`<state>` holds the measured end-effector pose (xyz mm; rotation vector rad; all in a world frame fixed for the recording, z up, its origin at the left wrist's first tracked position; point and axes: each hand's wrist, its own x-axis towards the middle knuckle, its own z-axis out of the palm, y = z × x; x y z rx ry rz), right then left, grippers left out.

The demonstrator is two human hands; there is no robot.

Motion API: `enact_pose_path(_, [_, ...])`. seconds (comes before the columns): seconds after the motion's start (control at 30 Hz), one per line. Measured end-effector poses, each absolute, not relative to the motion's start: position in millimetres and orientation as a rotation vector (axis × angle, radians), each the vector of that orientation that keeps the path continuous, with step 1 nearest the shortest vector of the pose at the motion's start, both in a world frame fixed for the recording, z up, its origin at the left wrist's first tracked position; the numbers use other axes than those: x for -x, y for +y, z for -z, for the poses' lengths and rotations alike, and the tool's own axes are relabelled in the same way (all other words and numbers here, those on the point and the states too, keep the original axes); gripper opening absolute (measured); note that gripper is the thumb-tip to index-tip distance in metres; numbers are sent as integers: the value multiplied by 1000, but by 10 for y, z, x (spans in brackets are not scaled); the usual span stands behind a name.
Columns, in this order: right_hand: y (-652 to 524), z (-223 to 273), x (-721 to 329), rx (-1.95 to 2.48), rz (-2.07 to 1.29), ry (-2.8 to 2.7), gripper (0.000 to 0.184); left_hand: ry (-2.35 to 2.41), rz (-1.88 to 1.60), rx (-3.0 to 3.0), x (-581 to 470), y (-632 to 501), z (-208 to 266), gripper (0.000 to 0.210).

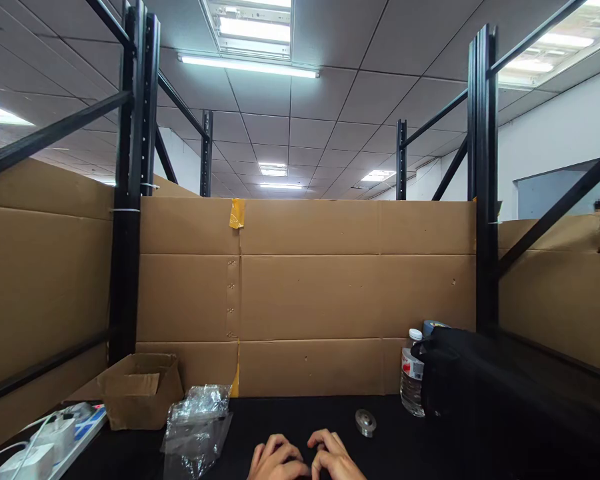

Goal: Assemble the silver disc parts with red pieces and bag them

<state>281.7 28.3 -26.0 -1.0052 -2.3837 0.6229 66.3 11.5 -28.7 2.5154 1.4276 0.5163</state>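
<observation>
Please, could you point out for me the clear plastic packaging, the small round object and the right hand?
Clear plastic packaging (196, 430): head view, middle of its crinkled surface.
Small round object (365, 423): head view, centre of its face.
Right hand (336, 460): head view, back of the hand.

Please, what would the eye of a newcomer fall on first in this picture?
Probably the wide cardboard wall across the middle, between dark posts. Below it, at the bottom centre, the left hand and right hand are close together over the black table. Shiny clear plastic lies to their left, a small round disc to their right.
</observation>
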Motion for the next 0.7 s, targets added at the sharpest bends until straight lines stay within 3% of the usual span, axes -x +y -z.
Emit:
enact_pose_path(0.2, [201, 47, -3074, 1164, -424, -2276, 7, 1612, -444, -2522, -273, 97, 112, 37])
enact_pose_path(0.43, [401, 114, -3536, 1662, -74, -1898, 42, 1652, -509, -2530, -332, -64, -33, 29])
enact_pose_path(0.7, [530, 141, -3676, 1770, -34, -1836, 29, 1565, -634, -2512, -405, -106, -67, 24])
